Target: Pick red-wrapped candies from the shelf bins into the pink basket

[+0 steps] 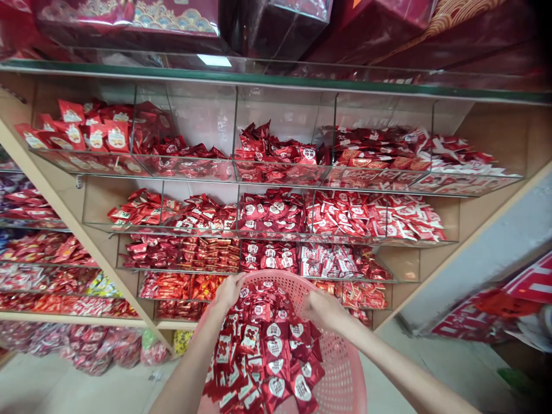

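A round pink plastic basket with holes in its wall stands in front of me, low before the shelves. Many small red packets with white printed labels fill its left and middle parts. At the basket's far left rim, my left hand is closed over the edge. My right hand hovers over the right side of the basket, close to the packets. Motion smears its fingers, so I cannot make out their pose or anything in them.
Glass shelves with divided bins hold heaps of red packets. Large dark red boxes sit on the top shelf. More packet shelves stand left. Filled plastic bags lie on the floor, and red banners lean at right.
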Tool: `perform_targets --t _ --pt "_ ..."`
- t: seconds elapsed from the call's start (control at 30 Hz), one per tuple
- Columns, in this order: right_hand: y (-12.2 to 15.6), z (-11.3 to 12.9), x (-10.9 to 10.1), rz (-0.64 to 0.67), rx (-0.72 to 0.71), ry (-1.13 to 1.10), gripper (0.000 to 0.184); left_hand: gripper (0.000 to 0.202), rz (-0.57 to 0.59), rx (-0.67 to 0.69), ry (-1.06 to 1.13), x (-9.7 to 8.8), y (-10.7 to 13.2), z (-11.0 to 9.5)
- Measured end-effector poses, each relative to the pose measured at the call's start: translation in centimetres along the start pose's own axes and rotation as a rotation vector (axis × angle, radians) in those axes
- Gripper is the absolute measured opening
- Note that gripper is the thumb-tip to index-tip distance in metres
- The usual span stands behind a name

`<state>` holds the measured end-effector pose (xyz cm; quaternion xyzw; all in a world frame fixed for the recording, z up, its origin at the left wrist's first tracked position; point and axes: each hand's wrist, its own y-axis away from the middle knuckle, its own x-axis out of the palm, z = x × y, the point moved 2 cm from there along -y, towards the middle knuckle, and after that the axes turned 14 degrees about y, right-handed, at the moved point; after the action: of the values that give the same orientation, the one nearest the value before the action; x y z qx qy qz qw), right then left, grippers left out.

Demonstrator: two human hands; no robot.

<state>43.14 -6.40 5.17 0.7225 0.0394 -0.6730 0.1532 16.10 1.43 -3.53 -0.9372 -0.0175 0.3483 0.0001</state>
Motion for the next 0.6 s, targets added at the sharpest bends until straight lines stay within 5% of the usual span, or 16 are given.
perform_targets --t 0.17,0.3,0.4,0.53,0.6 --pt "-3.1 0.1 -8.8 -0.436 -0.038 -0.231 0.017 0.036 0.012 0.009 -0.013 0.1 -0.1 0.1" --pt "-4.4 1.0 -10.8 -0.619 -0.105 -0.421 0.015 0.037 0.001 -0.008 -0.014 0.0 0.0 0.0" --pt "-3.4 2.6 -7.4 -0.448 -0.187 -0.393 0.022 0.036 0.016 0.003 0.003 -0.2 0.2 -0.2" --pt "-0.2 4.5 1.2 0.136 -0.196 -0.017 0.022 0.036 0.03 0.011 0.02 -0.3 0.3 -0.4" --pt "1.7 4.9 5.2 0.321 -0.195 0.066 0.017 0.037 0.013 0.0 0.012 -0.2 0.2 -0.3"
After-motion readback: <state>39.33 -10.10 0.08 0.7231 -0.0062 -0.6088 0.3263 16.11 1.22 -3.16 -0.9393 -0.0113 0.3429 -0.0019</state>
